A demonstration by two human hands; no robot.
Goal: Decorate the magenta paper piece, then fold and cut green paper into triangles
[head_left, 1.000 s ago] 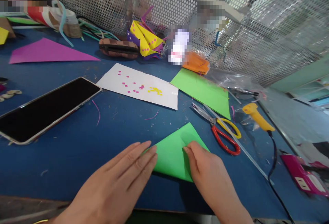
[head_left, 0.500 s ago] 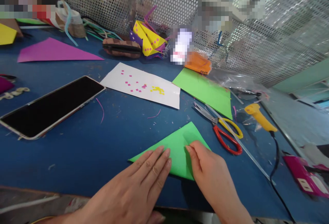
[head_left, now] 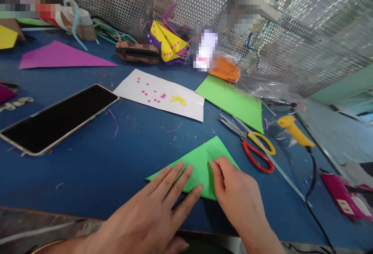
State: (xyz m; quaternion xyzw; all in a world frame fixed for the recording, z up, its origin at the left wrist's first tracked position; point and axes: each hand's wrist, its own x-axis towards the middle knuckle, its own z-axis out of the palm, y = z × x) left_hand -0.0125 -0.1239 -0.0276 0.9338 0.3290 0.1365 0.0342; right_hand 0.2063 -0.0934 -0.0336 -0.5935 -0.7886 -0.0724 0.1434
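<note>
Green paper: the folded green triangle (head_left: 201,164) lies flat on the blue table (head_left: 96,160), directly under and just ahead of my fingertips, its peak pointing away from me and its long edge running from lower left toward the right hand.
Left hand: my left hand (head_left: 151,215) is spread flat, fingers splayed and straight, their tips resting on the near left part of the triangle; it grips nothing, only presses.
Right hand: my right hand (head_left: 236,199) lies flat too, fingers together, tips touching the paper near its middle fold, beside the left fingertips; nothing is pinched that I can see.
Nearer hand: I judge both equally close, since both touch the sheet; the right covers the near right corner, the left the long sharp point's side.
Axis: the long axis runs left to right across my fingers, the thin tip poking out left of the left hand.
Beyond the fingers: scissors (head_left: 250,147) with red and yellow handles lie just right of the peak, a second green sheet (head_left: 233,100) further on, white paper (head_left: 163,98) with pink and yellow specks ahead to the left, a dark phone (head_left: 58,118) well off to the left.
Writing: I can read no brand, label or lettering anywhere.
</note>
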